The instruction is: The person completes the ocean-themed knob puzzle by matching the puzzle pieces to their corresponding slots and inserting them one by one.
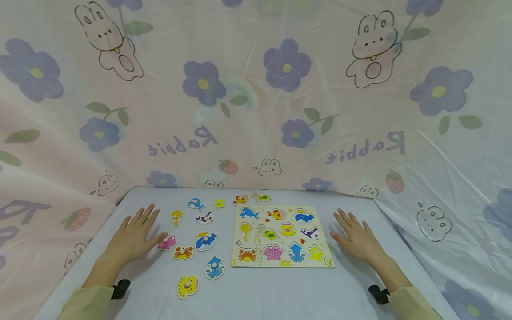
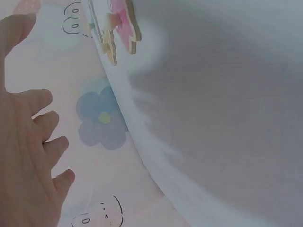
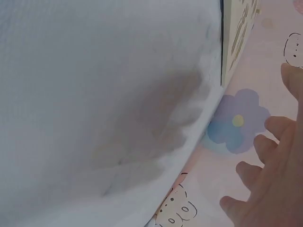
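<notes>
My left hand point(image 1: 134, 238) is held palm down over the table's left side, fingers spread and straight, holding nothing. Its thumb tip overlaps the pink shell piece point(image 1: 167, 242) in the head view. Nearby lie a crab piece point(image 1: 183, 253), a blue whale piece point(image 1: 206, 241), a squid piece point(image 1: 214, 268) and a yellow fish piece point(image 1: 187, 286), all with small knobs. To the right is a wooden puzzle board point(image 1: 283, 263) printed with sea animals. My right hand point(image 1: 358, 240), also spread and holding nothing, hovers just beyond the board's right edge.
Toward the back lie a seahorse piece point(image 1: 176, 218), a dolphin piece point(image 1: 195, 204), an orca piece point(image 1: 205, 218), a star piece point(image 1: 219, 203), a red fish piece point(image 1: 241, 199) and a turtle piece point(image 1: 262, 197). A printed curtain point(image 1: 248, 115) hangs behind the white table point(image 1: 280, 293).
</notes>
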Action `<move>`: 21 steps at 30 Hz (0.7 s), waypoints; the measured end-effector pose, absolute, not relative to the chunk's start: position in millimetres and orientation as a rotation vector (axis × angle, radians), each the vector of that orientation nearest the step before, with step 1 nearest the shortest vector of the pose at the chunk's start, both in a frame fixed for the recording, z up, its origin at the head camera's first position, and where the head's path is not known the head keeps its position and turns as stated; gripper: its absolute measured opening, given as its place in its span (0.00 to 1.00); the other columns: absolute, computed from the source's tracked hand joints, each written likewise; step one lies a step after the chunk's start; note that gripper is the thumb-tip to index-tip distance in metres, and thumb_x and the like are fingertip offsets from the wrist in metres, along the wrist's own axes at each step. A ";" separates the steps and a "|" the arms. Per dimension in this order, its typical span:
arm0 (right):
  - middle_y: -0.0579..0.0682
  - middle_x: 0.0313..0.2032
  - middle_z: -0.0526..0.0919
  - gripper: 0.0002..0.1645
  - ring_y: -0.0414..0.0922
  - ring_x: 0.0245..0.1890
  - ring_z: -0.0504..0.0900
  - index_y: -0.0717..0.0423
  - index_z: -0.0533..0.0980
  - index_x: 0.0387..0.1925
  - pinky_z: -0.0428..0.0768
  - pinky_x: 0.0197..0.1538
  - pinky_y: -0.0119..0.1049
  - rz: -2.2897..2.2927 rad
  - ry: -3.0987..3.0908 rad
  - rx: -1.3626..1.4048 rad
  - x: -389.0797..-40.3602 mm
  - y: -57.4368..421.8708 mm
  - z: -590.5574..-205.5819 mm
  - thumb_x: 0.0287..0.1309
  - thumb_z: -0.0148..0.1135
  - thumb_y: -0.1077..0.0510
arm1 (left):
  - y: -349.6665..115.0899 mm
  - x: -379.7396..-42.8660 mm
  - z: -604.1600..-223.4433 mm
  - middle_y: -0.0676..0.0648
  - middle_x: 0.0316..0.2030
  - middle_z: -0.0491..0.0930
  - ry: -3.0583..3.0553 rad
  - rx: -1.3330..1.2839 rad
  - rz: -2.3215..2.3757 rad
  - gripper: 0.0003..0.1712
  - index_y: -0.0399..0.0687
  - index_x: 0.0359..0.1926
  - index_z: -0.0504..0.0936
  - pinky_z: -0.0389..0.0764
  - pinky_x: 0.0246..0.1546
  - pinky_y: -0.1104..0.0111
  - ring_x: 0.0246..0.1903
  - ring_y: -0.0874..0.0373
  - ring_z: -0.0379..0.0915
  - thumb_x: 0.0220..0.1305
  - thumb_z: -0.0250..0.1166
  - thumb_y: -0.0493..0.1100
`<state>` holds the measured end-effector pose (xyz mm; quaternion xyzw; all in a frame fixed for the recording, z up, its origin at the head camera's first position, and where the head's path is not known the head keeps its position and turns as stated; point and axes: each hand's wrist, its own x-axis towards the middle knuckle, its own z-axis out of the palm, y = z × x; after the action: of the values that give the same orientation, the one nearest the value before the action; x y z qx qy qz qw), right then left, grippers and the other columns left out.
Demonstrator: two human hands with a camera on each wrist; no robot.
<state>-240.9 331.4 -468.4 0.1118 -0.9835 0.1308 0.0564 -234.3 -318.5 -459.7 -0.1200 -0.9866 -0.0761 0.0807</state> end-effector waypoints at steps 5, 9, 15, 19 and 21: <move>0.62 0.80 0.55 0.44 0.70 0.77 0.52 0.58 0.59 0.79 0.46 0.71 0.76 0.403 -2.967 0.400 -240.9 329.9 -468.3 0.75 0.56 0.38 | -314.5 -245.3 -454.7 0.33 0.80 0.50 -2.928 -0.401 -0.227 0.51 0.35 0.79 0.57 0.45 0.74 0.35 0.77 0.30 0.45 0.72 0.58 0.67; 0.61 0.80 0.55 0.45 0.70 0.77 0.51 0.58 0.59 0.79 0.46 0.72 0.76 0.430 -2.980 0.456 -242.0 327.3 -470.6 0.74 0.56 0.37 | -310.3 -256.6 -451.3 0.33 0.79 0.52 -2.912 -0.429 -0.249 0.48 0.35 0.79 0.58 0.48 0.74 0.36 0.76 0.30 0.48 0.73 0.60 0.63; 0.61 0.80 0.55 0.47 0.71 0.77 0.52 0.57 0.59 0.79 0.49 0.71 0.76 0.434 -3.024 0.518 -242.5 323.6 -475.2 0.72 0.59 0.36 | -302.1 -276.0 -450.9 0.32 0.77 0.59 -2.853 -0.489 -0.345 0.41 0.34 0.76 0.64 0.62 0.68 0.35 0.70 0.27 0.60 0.73 0.64 0.53; 0.60 0.80 0.55 0.47 0.70 0.77 0.53 0.56 0.59 0.80 0.51 0.71 0.75 0.393 -3.067 0.563 -241.7 322.0 -477.2 0.72 0.58 0.35 | -297.5 -290.0 -454.1 0.32 0.75 0.62 -2.821 -0.513 -0.403 0.37 0.34 0.74 0.67 0.67 0.65 0.35 0.67 0.27 0.65 0.73 0.66 0.49; 0.61 0.80 0.55 0.48 0.70 0.77 0.53 0.56 0.59 0.80 0.51 0.71 0.75 0.376 -3.093 0.585 -241.2 321.8 -478.2 0.72 0.58 0.34 | -294.7 -297.5 -455.6 0.32 0.74 0.64 -2.819 -0.523 -0.431 0.36 0.34 0.73 0.68 0.68 0.65 0.36 0.68 0.27 0.65 0.73 0.66 0.48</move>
<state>-241.2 321.8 -478.2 0.1846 -0.9755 0.1187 -0.0143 -297.5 -294.7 -455.6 -0.1792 -0.9651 -0.1475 0.1209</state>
